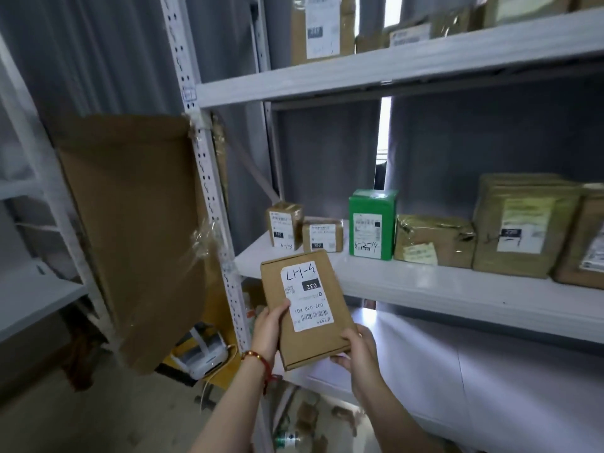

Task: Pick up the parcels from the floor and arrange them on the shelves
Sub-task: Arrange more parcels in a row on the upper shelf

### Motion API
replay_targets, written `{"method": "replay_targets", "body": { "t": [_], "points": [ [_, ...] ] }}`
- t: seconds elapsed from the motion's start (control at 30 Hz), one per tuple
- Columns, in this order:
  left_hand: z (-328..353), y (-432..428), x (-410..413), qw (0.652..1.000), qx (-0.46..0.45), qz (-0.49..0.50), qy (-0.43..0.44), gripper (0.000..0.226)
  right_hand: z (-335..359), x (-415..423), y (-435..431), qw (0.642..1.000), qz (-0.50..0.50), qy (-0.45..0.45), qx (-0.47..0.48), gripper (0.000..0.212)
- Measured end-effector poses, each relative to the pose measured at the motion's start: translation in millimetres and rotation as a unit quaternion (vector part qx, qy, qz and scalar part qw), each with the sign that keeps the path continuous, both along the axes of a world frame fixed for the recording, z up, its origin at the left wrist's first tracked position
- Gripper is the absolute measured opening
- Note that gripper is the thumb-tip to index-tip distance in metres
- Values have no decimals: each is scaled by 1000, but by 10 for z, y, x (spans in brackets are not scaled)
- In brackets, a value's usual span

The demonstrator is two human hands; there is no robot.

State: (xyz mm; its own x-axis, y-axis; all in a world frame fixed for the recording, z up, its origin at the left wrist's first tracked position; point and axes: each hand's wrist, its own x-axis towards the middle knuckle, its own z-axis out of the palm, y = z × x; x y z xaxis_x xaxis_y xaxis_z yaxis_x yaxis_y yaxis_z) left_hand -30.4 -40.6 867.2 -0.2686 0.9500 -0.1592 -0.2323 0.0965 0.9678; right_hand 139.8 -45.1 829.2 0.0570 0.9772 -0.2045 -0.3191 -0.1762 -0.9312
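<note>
Head view: left hand [269, 328] and right hand [358, 349] fingers gripped flat parcel [305, 308], label up for reading, middle shelf [425, 286] free space at 12 o'clock

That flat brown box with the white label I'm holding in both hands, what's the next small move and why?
Probably lift the flat brown box forward onto the bare front-left part of the middle shelf. Both the left hand and right hand already grip it just below the shelf edge, and that spot looks open in front of the two small boxes, left of the green parcel.
</note>
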Motion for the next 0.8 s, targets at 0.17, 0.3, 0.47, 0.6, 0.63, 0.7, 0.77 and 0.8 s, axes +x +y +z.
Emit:
{"method": "replay_targets", "body": {
  "t": [0.17, 0.3, 0.47, 0.6, 0.63, 0.7, 0.77, 0.8],
  "points": [
    [579, 20, -24, 998, 23, -51, 35, 31, 662, -29, 16, 997, -41, 28, 51, 14],
    [1121, 44, -120, 995, 63, -47, 56, 27, 1202, -60, 108, 993, -61, 38, 91, 11],
    [1797, 141, -392, 992, 119, 9, 26, 42, 1935, -153, 229, 983, -79, 63, 154, 6],
    [2223, 110, -583, 987, 154, 39, -23, 29, 2468, -209, 334, 974, -84, 75, 195, 23],
    [2311, 103, -645, 987, 155, 46, -21, 26, 2588, -222, 383, 973, -78, 72, 203, 19],
    [2467, 93, -821, 988, 144, 46, -10, 24, 2842, -267, 514, 972, -52, 65, 218, 7],
    [2597, 98, -1005, 991, 131, 2, 3, 21, 3096, -335, 675, 968, -32, 53, 243, 10],
    [2661, 102, -1081, 991, 132, -16, 3, 19, 3214, -378, 747, 964, -28, 45, 261, 13]
  ]
}}
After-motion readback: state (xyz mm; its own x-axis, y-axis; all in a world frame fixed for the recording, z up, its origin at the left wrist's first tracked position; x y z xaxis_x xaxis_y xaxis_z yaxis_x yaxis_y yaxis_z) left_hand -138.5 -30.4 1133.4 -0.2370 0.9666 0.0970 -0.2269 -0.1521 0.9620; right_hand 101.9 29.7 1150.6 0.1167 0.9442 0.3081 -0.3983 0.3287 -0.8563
